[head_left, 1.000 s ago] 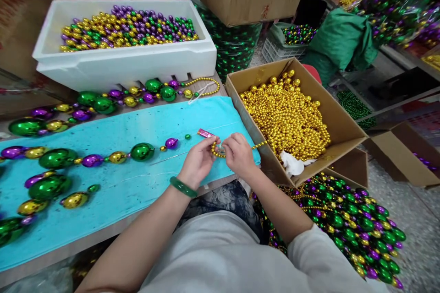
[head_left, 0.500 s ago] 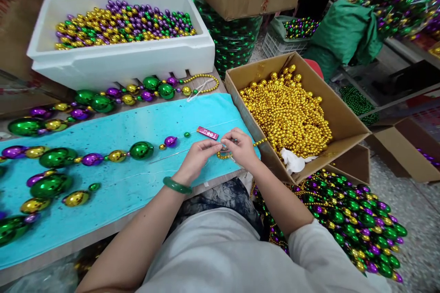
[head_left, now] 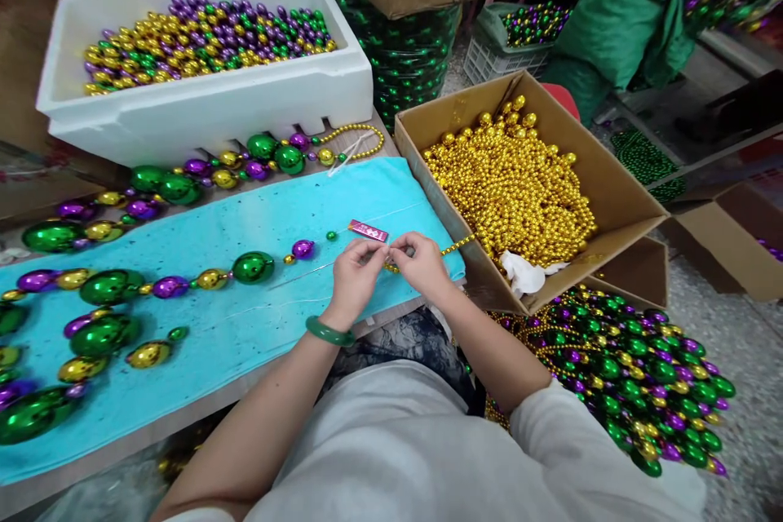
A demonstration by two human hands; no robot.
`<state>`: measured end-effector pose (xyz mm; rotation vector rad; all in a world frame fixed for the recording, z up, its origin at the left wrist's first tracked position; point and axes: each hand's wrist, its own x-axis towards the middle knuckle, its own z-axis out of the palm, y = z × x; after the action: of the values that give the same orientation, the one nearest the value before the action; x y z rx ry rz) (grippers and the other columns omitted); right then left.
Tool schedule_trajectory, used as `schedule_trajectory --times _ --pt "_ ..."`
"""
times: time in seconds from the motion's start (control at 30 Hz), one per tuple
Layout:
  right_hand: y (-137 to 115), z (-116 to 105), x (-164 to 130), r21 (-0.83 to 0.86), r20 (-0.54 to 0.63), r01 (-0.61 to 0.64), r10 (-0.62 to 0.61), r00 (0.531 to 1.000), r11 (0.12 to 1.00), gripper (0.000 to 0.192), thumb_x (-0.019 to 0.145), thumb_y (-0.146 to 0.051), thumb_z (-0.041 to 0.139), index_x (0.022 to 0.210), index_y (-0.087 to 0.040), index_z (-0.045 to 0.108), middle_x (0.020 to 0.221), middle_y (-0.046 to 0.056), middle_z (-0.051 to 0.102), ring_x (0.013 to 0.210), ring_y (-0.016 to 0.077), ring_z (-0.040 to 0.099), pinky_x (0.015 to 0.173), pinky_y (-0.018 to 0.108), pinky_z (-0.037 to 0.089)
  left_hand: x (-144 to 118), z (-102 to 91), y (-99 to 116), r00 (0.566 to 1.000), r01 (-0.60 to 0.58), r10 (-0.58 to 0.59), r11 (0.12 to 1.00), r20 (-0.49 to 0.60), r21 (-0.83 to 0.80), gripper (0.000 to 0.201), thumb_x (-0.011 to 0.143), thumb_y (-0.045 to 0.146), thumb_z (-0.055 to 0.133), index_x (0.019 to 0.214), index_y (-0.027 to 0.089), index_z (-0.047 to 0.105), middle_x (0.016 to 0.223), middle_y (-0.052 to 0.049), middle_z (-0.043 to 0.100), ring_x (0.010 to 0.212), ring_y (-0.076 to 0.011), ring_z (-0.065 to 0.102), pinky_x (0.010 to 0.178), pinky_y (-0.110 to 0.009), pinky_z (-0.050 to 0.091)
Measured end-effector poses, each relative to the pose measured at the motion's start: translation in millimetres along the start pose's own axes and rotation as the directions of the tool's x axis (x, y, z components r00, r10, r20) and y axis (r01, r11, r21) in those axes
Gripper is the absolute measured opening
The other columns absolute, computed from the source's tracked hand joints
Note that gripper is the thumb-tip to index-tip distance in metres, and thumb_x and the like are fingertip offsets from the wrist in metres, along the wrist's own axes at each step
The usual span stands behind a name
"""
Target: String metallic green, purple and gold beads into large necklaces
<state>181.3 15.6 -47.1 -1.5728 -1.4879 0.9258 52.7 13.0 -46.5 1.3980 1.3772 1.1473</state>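
My left hand (head_left: 355, 277) and my right hand (head_left: 422, 261) meet fingertip to fingertip over the turquoise cloth (head_left: 257, 220), pinching a strand of small gold beads (head_left: 456, 245) that trails right into the cardboard box of gold beads (head_left: 612, 179). A green bangle sits on my left wrist. A string of big green, purple and gold beads (head_left: 252, 267) lies on the cloth left of my hands, with a thin thread running from it toward them. A small pink lighter (head_left: 368, 230) rests just behind my left hand.
A white foam box (head_left: 208, 110) of mixed beads stands at the back, with more large bead strings (head_left: 214, 171) in front of it. A heap of green, purple and gold necklaces (head_left: 624, 375) lies on the floor at right. Cardboard boxes and green sacks stand behind.
My hands have drawn closer together and shifted slightly toward the lighter. The loop of gold beads seen between them earlier is now mostly hidden in my fingers.
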Motion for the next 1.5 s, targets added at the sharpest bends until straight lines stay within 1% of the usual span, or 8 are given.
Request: schedule_trajectory --times 0.1,0.17,0.3,0.4,0.57,0.8,1.1,1.5 --pt "-1.3 -1.1 -1.8 -0.081 0.009 0.075 -0.075 0.997 0.994 0.009 0.076 -0.017 0.058 0.068 -0.018 0.06 0.069 0.001 0.06 0.067 0.015 0.056 0.066 0.027 0.045 1.0 -2.7 2.8 0.996 -0.082 0.084 0.99 -0.015 0.114 0.011 0.077 0.025 0.062 0.075 0.018 0.069 0.079 -0.002 0.063 0.075 -0.0147 0.057 0.071 -0.027 0.044" --pt "-1.6 -6.0 -3.6 -0.138 -0.014 0.211 -0.215 0.977 0.968 0.009 0.08 -0.016 0.055 0.077 -0.018 0.063 0.077 0.004 0.06 0.074 0.0166 0.057 0.069 0.028 0.046 2.7 -5.6 3.9 0.997 -0.082 0.082 0.988 0.008 0.127 0.011 0.078 0.025 0.06 0.074 0.018 0.068 0.077 -0.002 0.063 0.074 -0.0149 0.057 0.069 -0.027 0.044" --pt "-2.0 -21.0 -1.2 -0.231 0.075 0.503 -0.5 0.863 0.833 0.025 0.087 -0.015 0.048 0.105 -0.019 0.065 0.101 0.01 0.059 0.098 0.0207 0.055 0.084 0.033 0.046 6.8 -12.0 2.6 0.995 -0.074 0.067 0.993 0.068 0.093 0.011 0.078 0.027 0.06 0.074 0.019 0.067 0.08 -0.003 0.062 0.078 -0.0164 0.057 0.068 -0.028 0.044" --pt "-1.2 -27.7 5.7 -0.165 0.127 0.561 -0.547 0.828 0.811 0.02 0.088 -0.018 0.05 0.098 -0.02 0.067 0.105 0.009 0.057 0.101 0.0208 0.054 0.086 0.035 0.046 8.7 -15.8 2.8 0.987 -0.124 0.115 0.989 0.111 0.078 0.008 0.076 0.025 0.061 0.074 0.019 0.067 0.082 -0.002 0.06 0.08 -0.0169 0.056 0.072 -0.029 0.043" --pt "3.3 -22.8 11.1 0.19 0.068 0.445 -0.464 0.883 0.875 0.009 0.086 -0.021 0.056 0.08 -0.019 0.064 0.088 0.005 0.056 0.092 0.0176 0.055 0.081 0.032 0.046 9.1 -19.0 9.6 0.961 -0.225 0.219 0.974 0.17 0.018 0.009 0.079 0.024 0.061 0.072 0.02 0.066 0.078 -0.001 0.059 0.082 -0.0168 0.054 0.082 -0.032 0.041" --pt "6.9 -6.0 5.6 0.525 0.11 0.13 -0.218 0.97 0.841 0.013 0.08 -0.031 0.062 0.073 -0.02 0.06 0.083 0.002 0.055 0.079 0.0157 0.053 0.065 0.028 0.044 8.4 -13.6 15.0 0.947 -0.322 0.321 0.947 0.023 0.018 0.008 0.082 0.022 0.06 0.076 0.021 0.066 0.085 -0.002 0.06 0.087 -0.0173 0.055 0.084 -0.033 0.043" --pt "-0.5 -4.7 5.7 0.54 0.148 0.048 -0.151 0.977 0.84 0.02 0.077 -0.039 0.066 0.072 -0.02 0.061 0.084 0.003 0.054 0.077 0.0159 0.05 0.06 0.027 0.042 7.7 -12.2 12.0 0.979 -0.204 0.202 0.975 -0.035 -0.083 0.007 0.078 0.024 0.063 0.073 0.021 0.066 0.081 -0.001 0.06 0.086 -0.0173 0.055 0.09 -0.036 0.041" --pt "0.5 -1.4 8.6 0.412 0.104 0.201 -0.265 0.959 0.889 0.018 0.082 -0.034 0.06 0.07 -0.019 0.059 0.079 0.002 0.057 0.082 0.0164 0.054 0.076 0.03 0.045 6.7 -5.8 3.3 0.998 0.054 -0.065 0.93 -0.016 -0.363 0.009 0.072 0.028 0.069 0.072 0.019 0.068 0.084 -0.002 0.061 0.088 -0.0166 0.056 0.086 -0.032 0.043"
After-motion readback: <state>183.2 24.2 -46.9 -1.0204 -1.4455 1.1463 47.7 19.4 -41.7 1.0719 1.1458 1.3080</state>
